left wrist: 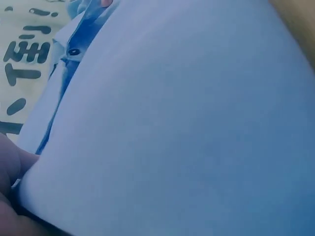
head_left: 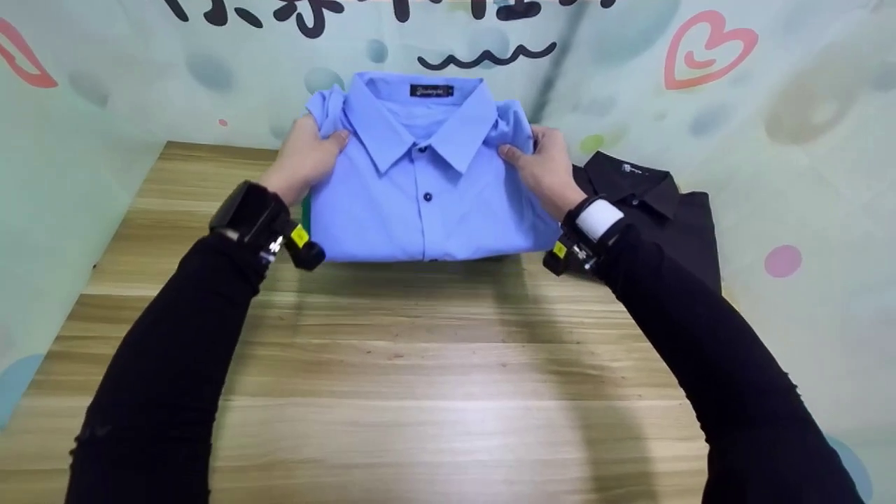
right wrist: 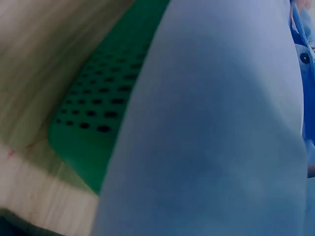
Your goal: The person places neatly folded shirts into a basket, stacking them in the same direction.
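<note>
A folded light blue shirt (head_left: 462, 217) with a pointed collar, dark buttons and a black neck label is held up in the head view, collar toward the back. My left hand (head_left: 304, 155) grips its left shoulder, thumb on the front and fingers behind the cloth. At the other shoulder my right hand (head_left: 544, 168) pinches the fabric the same way. Behind and below the shirt stands a green basket (right wrist: 88, 147) with rows of holes, mostly hidden by the cloth. In the left wrist view, part of the left hand (left wrist: 15, 182) shows at the shirt's edge.
A folded black shirt (head_left: 689, 231) lies on the wooden table (head_left: 420, 392) at the right, partly behind my right forearm. A printed backdrop (head_left: 231, 70) with lettering and hearts rises along the table's back and sides.
</note>
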`<state>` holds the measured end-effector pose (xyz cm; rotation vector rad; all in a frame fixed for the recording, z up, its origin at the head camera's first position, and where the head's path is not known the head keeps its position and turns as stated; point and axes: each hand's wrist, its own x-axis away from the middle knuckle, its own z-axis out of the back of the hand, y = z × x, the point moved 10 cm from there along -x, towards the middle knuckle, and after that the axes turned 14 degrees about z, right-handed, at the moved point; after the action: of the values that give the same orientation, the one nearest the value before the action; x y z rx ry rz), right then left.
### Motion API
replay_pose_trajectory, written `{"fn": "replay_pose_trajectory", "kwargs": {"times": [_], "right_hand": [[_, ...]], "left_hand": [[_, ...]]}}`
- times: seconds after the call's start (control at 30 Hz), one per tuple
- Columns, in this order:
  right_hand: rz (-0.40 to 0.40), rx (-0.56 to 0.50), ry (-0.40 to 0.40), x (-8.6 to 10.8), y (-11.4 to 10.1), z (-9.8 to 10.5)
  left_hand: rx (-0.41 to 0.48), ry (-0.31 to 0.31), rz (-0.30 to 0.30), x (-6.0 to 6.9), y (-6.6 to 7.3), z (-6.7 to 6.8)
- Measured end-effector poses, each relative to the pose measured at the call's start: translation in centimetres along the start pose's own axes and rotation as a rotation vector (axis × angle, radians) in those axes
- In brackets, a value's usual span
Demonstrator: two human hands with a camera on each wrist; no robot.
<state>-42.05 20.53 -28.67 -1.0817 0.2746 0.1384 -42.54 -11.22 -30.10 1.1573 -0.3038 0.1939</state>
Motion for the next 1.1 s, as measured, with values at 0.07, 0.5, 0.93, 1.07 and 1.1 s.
{"fn": "replay_pose_trajectory", "kwargs": {"times": [0.07,0.5,0.93,1.07,1.1], "right_hand": [[-0.012,0.011,0.010,-0.7,0.1,0.0],[-0.037,0.148,0.065,-3.3,1.2,0.1],[-0.032,0.421,-0.284,-3.3,2.2,-2.7],[-0.060,0.456,-0.464,-2.3,2.9,-4.0],[-0.071,0.469,-0.501,-2.1,3.1,-4.3]], "left_hand": [[-0.018,-0.020,0.016,-0.6,0.8,-0.1],[-0.090,-0.052,0.174,-3.6,1.4,0.5],[-0.397,-0.085,0.241,-4.9,0.0,-1.4],[-0.411,-0.235,0.336,-4.4,-1.1,-3.1],[-0.437,-0.247,0.339,-4.3,-1.1,-3.3]]}}
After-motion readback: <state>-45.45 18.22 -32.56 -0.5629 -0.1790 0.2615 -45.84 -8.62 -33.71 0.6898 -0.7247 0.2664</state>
